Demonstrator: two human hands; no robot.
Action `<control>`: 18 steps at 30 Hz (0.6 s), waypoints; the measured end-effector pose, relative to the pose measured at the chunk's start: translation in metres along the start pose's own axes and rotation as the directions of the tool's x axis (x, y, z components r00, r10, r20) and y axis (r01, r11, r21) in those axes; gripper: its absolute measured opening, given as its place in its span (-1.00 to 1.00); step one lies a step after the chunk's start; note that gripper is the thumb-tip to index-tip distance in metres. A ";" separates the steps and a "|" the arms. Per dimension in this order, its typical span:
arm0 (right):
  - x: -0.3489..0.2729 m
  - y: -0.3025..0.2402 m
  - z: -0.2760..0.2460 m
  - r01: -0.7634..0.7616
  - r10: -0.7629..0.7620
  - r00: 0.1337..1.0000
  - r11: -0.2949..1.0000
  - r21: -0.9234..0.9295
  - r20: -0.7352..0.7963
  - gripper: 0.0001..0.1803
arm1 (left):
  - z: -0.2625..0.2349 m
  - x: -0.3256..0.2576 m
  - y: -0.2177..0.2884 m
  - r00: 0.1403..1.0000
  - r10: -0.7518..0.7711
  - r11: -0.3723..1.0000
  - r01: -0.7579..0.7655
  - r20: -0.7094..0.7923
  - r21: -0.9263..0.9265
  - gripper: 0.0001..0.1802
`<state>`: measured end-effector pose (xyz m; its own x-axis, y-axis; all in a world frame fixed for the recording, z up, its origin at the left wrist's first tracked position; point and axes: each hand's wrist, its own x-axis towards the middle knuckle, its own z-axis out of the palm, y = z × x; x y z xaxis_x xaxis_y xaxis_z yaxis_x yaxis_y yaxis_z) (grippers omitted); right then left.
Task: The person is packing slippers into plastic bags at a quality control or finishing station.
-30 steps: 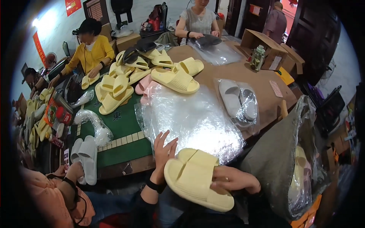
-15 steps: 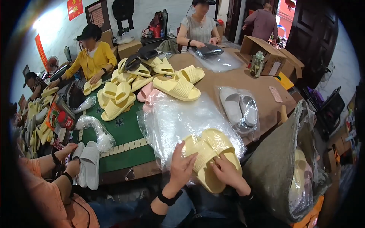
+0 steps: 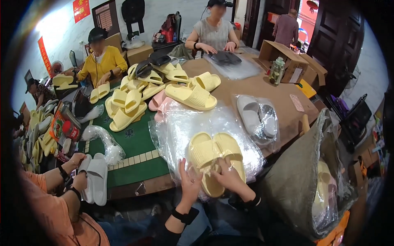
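Right fingers (image 3: 225, 169) touch paired pale-yellow slippers (image 3: 206, 152).

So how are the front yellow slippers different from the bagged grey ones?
The yellow slippers look pale yellow, the grey slippers light grey. The right hand touches the yellow slippers; no hand touches the grey slippers. The yellow slippers are closer to the person than the grey slippers. Both are pairs.

Gold characters stand on the square red wall poster (image 3: 81, 10), more characters on the narrow red banner (image 3: 44, 56), dark ones on the bench's (image 3: 254, 84) green mat (image 3: 137, 167); the cardboard box's (image 3: 283, 59) white label (image 3: 296, 75) is illegible.
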<state>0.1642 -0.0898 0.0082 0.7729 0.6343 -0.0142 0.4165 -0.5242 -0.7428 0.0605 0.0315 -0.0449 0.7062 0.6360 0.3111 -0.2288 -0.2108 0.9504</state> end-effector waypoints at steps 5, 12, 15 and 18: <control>0.024 0.023 0.012 0.026 -0.013 0.990 0.996 -0.087 0.142 -0.44 | 0.004 -0.004 0.000 0.967 -0.215 0.889 0.252 0.137 -0.381 -0.02; 0.036 -0.010 0.009 0.229 -0.245 0.970 0.925 0.303 0.012 -0.38 | -0.003 -0.004 -0.013 0.970 -0.224 0.892 0.242 0.093 -0.382 -0.14; 0.034 -0.001 0.010 0.245 -0.250 0.968 0.964 0.100 0.033 -0.35 | -0.003 0.001 -0.008 0.925 -0.378 0.853 0.331 -0.040 -0.404 -0.24; 0.007 -0.029 -0.004 0.140 -0.105 0.970 0.978 -0.152 0.218 -0.25 | -0.010 0.001 -0.016 0.896 -0.439 0.820 0.370 -0.067 -0.437 -0.30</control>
<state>0.1598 -0.0722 0.0319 0.6018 0.7944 -0.0818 0.5888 -0.5105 -0.6267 0.0579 0.0426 -0.0598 0.6885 0.7119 -0.1387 -0.2191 0.3864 0.8959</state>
